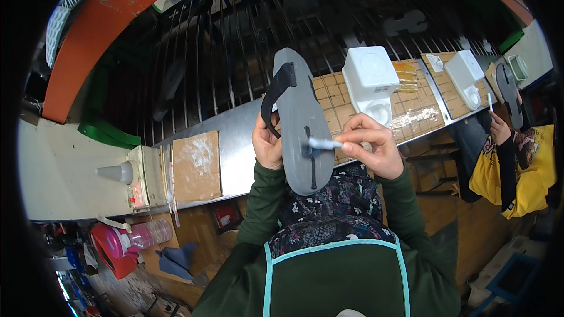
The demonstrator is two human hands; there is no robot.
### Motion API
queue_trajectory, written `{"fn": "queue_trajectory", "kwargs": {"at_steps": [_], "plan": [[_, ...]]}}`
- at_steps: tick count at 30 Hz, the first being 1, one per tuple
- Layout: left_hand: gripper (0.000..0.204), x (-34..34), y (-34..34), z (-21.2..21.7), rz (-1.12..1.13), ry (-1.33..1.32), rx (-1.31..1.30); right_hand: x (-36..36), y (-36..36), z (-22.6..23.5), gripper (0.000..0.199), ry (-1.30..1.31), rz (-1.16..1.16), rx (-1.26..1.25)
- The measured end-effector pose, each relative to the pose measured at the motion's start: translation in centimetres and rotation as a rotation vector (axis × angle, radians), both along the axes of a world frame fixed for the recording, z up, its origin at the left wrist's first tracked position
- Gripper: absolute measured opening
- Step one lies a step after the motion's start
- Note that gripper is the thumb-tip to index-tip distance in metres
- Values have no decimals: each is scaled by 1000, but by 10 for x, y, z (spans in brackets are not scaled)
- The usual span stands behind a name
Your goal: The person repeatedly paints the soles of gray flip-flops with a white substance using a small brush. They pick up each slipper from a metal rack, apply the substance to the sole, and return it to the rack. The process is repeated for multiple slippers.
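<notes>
Gray sandal [296,105] is tilted up beside the surface [238,167], left hand [268,144] gripping one side, right hand [373,145] with its grip pinched on a brush [326,143]. Pressing too hard could twist it, I reckon, dragging bristles past that dark patch [308,150].

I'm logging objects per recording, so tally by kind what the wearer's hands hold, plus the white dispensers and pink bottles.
Sandal in left hand: 1
Brush in right hand: 1
White dispensers: 2
Pink bottle: 1
Total: 5
</notes>
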State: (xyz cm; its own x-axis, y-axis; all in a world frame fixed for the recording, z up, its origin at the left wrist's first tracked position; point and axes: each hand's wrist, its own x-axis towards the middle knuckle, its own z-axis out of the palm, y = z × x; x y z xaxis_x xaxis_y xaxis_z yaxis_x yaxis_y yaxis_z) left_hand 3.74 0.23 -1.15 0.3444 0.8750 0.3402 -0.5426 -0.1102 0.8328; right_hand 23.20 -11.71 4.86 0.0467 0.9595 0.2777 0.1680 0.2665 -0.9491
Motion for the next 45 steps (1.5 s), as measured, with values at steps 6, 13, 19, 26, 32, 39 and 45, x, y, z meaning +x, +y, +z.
{"fn": "queue_trajectory", "kwargs": {"at_steps": [6, 13, 19, 26, 32, 39, 45], "plan": [[69, -1, 3, -8, 25, 9, -140, -11, 16, -19, 18, 53, -353, -78], [60, -10, 5, 0, 283, 182, -63, -12, -19, -18, 19, 240, -103, -124], [50, -10, -2, 18, 319, 242, -28, -11, -34, -13, 17, 134, -231, -128], [48, -8, -7, 21, 323, 274, 7, -10, -25, -18, 17, -30, -303, -71], [52, -16, -12, 18, 384, 570, 56, -6, -14, -15, 16, -198, -338, 6], [54, -15, -17, 19, 334, 542, 88, -4, -1, -9, 17, -274, -413, 60], [52, -18, -12, 18, 386, 595, 181, -3, -6, -3, 18, -395, -416, 83]]}}
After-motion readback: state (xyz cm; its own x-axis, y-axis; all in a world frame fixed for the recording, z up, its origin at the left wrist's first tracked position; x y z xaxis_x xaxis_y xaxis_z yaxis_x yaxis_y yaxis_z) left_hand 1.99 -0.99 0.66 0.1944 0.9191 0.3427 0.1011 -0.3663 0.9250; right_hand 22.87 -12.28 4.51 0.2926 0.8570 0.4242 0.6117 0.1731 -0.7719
